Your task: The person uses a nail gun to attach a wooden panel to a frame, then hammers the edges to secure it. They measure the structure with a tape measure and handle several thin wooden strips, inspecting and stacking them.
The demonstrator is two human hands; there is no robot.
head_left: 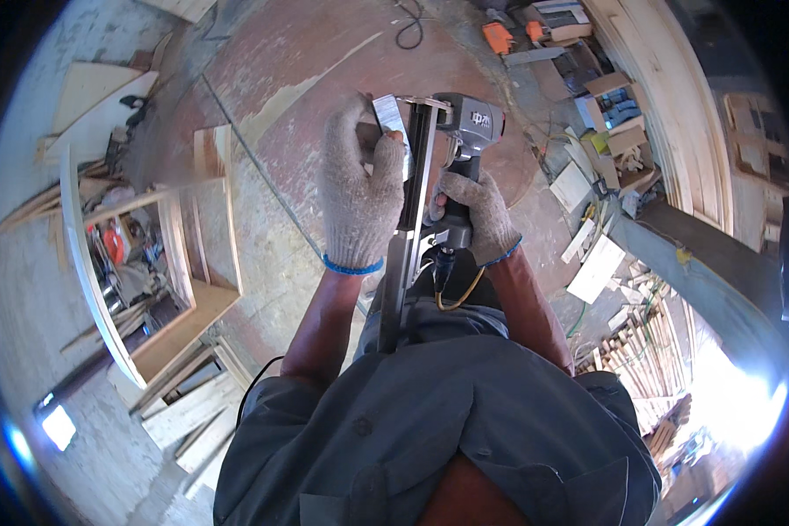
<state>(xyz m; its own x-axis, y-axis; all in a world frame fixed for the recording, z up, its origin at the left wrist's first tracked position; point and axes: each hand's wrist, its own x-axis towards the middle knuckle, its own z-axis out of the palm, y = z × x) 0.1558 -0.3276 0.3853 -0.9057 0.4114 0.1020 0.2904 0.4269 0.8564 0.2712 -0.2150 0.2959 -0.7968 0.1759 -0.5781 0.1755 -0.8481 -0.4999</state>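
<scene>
At the left of the frame an open wooden cabinet frame lies on the floor, with an orange tool and loose bits visible through it. Planks and offcuts lie below it toward the lower left.

Near the centre, the left hand, in a knitted work glove with a blue cuff, is clenched on a strip of nails, its fingers pinching the strip against the top of the long metal magazine of a nail gun. The strip stands at the upper end of the magazine, partly covered by the glove, so how far it sits in the channel cannot be told.

Just right of that, the right hand, gloved the same way, is closed around the gun's handle, holding the grey tool upright in front of the person's chest. A yellow air hose curls from the base of the handle.

As a judgement, the loading looks under way but not finished: the strip is at the magazine, yet no closed, latched magazine shows.

At the right of the frame lie cardboard boxes, scraps of board and stacked curved timber.
</scene>
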